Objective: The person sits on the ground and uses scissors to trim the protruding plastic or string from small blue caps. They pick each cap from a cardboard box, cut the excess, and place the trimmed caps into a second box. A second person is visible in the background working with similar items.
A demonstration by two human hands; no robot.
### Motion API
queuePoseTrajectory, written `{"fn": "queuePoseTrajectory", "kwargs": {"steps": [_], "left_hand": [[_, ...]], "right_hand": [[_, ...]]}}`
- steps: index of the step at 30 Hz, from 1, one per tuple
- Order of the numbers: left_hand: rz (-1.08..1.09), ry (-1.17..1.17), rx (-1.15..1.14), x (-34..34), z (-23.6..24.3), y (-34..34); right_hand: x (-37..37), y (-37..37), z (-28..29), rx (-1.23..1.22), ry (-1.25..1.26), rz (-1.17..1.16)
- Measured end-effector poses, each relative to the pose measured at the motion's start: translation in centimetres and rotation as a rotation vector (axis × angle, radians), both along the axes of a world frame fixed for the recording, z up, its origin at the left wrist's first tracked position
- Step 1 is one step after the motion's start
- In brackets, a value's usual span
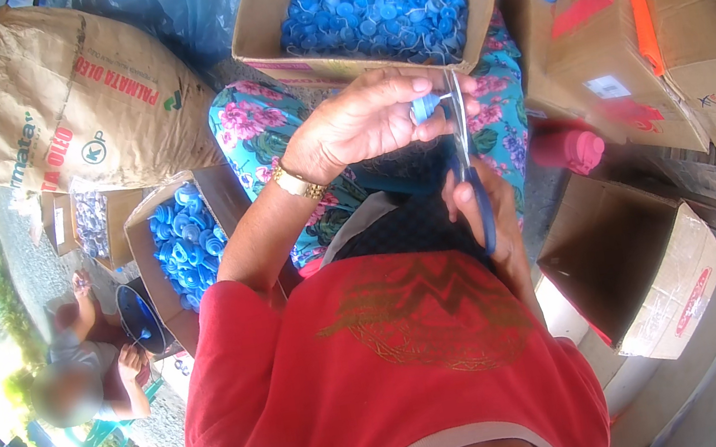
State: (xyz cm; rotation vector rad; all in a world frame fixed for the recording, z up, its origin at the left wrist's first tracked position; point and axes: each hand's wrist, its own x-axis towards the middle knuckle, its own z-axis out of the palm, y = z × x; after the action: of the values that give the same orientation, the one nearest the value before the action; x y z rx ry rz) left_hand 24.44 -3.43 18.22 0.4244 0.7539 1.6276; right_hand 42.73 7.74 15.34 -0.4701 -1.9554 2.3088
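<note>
My left hand (pixel 366 117) pinches a small blue plastic cap (pixel 425 108) with a thin pale stem pointing right. My right hand (pixel 493 204) is closed round the dark blue handles of a pair of scissors (pixel 459 122). The metal blades point away from me and stand right beside the cap's stem, between the fingers of my left hand. Whether the blades touch the stem I cannot tell. Just beyond my hands, a cardboard box (pixel 249 24) holds many small blue pieces (pixel 373 6) with pale strings among them.
Larger blue caps (pixel 186 238) fill a box at my left. A big brown paper sack (pixel 75 98) lies behind it. To the right are an open carton (pixel 618 251), a pink bottle (pixel 567 150) and stacked cartons with an orange-handled tool (pixel 644 28). Another person (pixel 89 362) sits far left.
</note>
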Motion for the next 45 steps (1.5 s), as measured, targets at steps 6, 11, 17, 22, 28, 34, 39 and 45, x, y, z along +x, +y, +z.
{"fn": "queuePoseTrajectory", "kwargs": {"steps": [6, 11, 17, 22, 28, 34, 39, 45], "left_hand": [[0.096, -0.026, 0.002, 0.8, 0.2, -0.2], [-0.134, -0.008, -0.032, 1.9, -1.9, -1.0], [-0.334, 0.958, -0.497, 2.4, -2.6, -1.9], [-0.225, 0.990, -0.713, 1.3, 0.6, -5.9], [0.131, 1.601, -1.594, 3.0, 6.0, -20.5], [0.266, 1.904, -1.288, 0.1, 3.4, -18.2], [0.203, 1.909, -0.879, -10.5, -5.1, -6.5], [-0.466, 1.792, -1.298, -17.9, -15.7, 4.1]], "right_hand": [[0.1, -0.3, 0.8, -0.076, 0.034, 0.034], [0.2, 0.0, 0.8, -0.134, 0.011, -0.012], [0.1, 1.1, 0.8, -0.203, 0.037, 0.029], [0.5, 1.1, -0.1, -0.246, 0.041, -0.012], [-0.7, 1.8, -0.3, -0.223, -0.023, -0.017], [-2.0, 2.1, -1.4, -0.204, -0.047, -0.004], [-2.1, 2.8, -1.2, -0.152, -0.119, 0.009], [-1.4, 3.8, -2.0, -0.111, -0.154, -0.115]]}}
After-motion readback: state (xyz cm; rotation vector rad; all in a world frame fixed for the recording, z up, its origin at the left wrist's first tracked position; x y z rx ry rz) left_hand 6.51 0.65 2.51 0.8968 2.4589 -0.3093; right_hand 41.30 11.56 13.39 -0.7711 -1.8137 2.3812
